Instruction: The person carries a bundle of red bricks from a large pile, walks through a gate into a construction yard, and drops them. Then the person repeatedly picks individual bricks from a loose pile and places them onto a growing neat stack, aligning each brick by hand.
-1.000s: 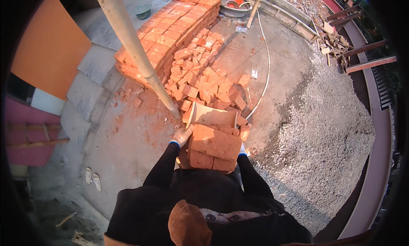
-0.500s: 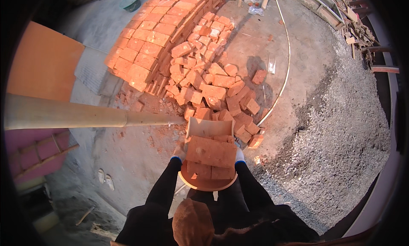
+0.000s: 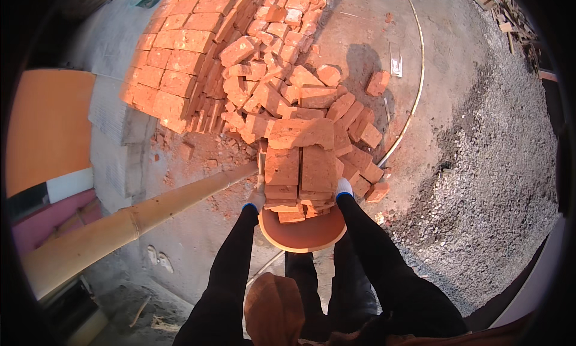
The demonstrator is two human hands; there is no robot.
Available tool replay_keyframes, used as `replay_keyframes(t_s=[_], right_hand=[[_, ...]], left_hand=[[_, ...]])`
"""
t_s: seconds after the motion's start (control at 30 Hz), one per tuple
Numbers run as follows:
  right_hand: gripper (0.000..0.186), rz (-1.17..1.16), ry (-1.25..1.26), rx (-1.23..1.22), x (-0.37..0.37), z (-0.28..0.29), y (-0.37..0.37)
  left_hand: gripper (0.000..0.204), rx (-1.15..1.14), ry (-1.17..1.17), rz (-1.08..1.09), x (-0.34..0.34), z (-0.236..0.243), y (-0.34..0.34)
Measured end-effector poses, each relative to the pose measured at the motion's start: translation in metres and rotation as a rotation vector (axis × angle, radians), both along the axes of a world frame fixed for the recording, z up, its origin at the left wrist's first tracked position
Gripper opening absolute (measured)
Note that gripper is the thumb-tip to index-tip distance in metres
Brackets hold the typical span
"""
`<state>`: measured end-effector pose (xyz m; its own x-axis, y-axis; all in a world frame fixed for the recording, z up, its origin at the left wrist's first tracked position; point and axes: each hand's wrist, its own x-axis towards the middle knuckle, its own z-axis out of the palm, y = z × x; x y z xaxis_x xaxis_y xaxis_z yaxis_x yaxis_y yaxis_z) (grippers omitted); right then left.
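Note:
Between my hands is an orange-brown tub (image 3: 305,232) with a rounded near rim, loaded with several red bricks (image 3: 282,166). My left hand (image 3: 257,198), in a pale glove with a blue cuff, grips its left side. On the right side, my gloved right hand (image 3: 344,188) is closed at the tub's edge, its fingers mostly hidden. One brick (image 3: 303,133) lies crosswise over the far ends of the others and overhangs the loose brick pile (image 3: 282,88). The bricks cover the tub's far part.
A neat stack of bricks (image 3: 180,58) stands at far left beside the pile. A thick bamboo pole (image 3: 138,220) slants in from the left towards the tub. On the right are a pale hose (image 3: 414,106) and a large gravel heap (image 3: 480,190). A pair of shoes (image 3: 159,259) sits at lower left.
The tub's load has shifted away from me towards the pile, exposing more of the tub's near floor. Both arms are stretched farther forward. The view has shifted, and the pole appears more slanted.

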<state>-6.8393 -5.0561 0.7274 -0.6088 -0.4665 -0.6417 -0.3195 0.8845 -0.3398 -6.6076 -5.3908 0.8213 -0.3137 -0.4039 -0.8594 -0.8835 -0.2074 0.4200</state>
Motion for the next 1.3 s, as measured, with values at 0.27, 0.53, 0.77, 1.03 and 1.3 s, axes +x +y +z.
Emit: replay_keyframes(t_s=[0.27, 0.53, 0.77, 1.03, 1.3], right_hand=[[0.088, -0.678, -0.449, 0.064, -0.038, 0.089, -0.067], [0.1, -0.656, -0.587, 0.056, 0.019, 0.162, -0.095], [0.024, -0.902, -0.447, -0.187, 0.07, 0.152, 0.027], [0.031, -1.07, -0.522, -0.37, 0.085, 0.284, 0.022], [0.05, -0.393, -0.028, -0.22, 0.125, 0.31, -0.089]], left_hand=[[0.062, 0.15, -0.008, 0.334, -0.017, 0.054, -0.025], [0.069, 0.059, -0.032, 0.298, 0.013, 0.167, -0.058], [0.062, 0.238, 0.016, 0.287, 0.037, 0.215, -0.014], [0.04, -0.037, -0.074, 0.286, 0.1, 0.258, 0.011], [0.036, 0.536, 0.113, 1.114, 0.296, 0.261, -0.045]])
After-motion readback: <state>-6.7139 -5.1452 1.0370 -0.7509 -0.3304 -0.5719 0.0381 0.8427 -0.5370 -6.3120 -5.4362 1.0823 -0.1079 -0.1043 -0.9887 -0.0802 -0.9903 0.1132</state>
